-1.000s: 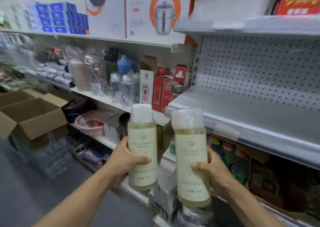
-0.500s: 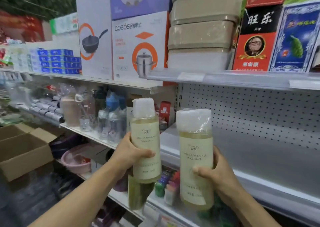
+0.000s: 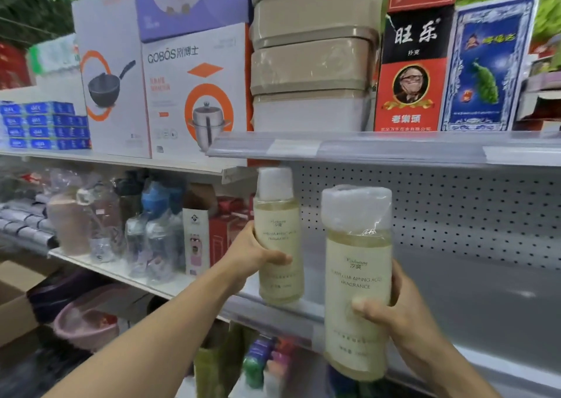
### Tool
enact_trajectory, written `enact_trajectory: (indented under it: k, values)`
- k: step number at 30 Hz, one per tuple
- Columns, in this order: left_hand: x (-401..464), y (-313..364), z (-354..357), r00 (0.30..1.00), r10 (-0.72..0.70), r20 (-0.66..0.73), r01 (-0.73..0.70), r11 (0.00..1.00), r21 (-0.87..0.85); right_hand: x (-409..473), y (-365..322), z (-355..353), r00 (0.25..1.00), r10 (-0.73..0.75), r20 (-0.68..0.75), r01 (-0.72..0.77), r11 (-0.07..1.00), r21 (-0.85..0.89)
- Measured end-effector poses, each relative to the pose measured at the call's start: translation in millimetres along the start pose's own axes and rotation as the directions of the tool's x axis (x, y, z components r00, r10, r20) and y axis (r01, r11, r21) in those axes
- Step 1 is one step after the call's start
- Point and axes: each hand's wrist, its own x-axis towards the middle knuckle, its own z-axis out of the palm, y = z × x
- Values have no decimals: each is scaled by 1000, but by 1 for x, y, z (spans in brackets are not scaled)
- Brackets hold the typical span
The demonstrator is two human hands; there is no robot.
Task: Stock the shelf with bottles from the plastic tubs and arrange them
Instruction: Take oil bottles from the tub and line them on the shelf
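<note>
Left hand (image 3: 249,253) grips one bottle (image 3: 279,240) at the bare shelf (image 3: 485,300) edge, centre frame; right hand (image 3: 394,306) grips another (image 3: 356,276) lower right; neither is placed yet.

Grey metal shelf (image 3: 473,303) with perforated back panel, clear price strip along its front edge, pale-yellow bottle with white wrapped cap (image 3: 278,237) upright at its left front edge, upper grey shelf (image 3: 394,149) carrying stacked beige plastic tubs (image 3: 312,54), red-and-black carton (image 3: 413,70), blue carton (image 3: 485,67)

Left bottle (image 3: 278,240) over shelf (image 3: 473,291) edge, right bottle (image 3: 356,279) nearer, boxes (image 3: 194,91) on upper shelf (image 3: 394,150)
</note>
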Motion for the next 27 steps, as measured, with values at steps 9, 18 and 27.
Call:
enact_trajectory:
  k: [9, 18, 27]
  values:
    - [89, -29, -22, 978, 7, 208, -7, 1000, 0, 18, 6, 21, 984, -40, -172, 22, 994, -104]
    - [154, -55, -31, 916, -10, 401, -1, 1000, 28, 40, 6, 62, 967, -41, -250, 10, 992, -123]
    - [175, -69, -29, 890, 6, 456, -11, 1000, 8, 54, 10, 88, 942, -60, -329, 14, 990, -141]
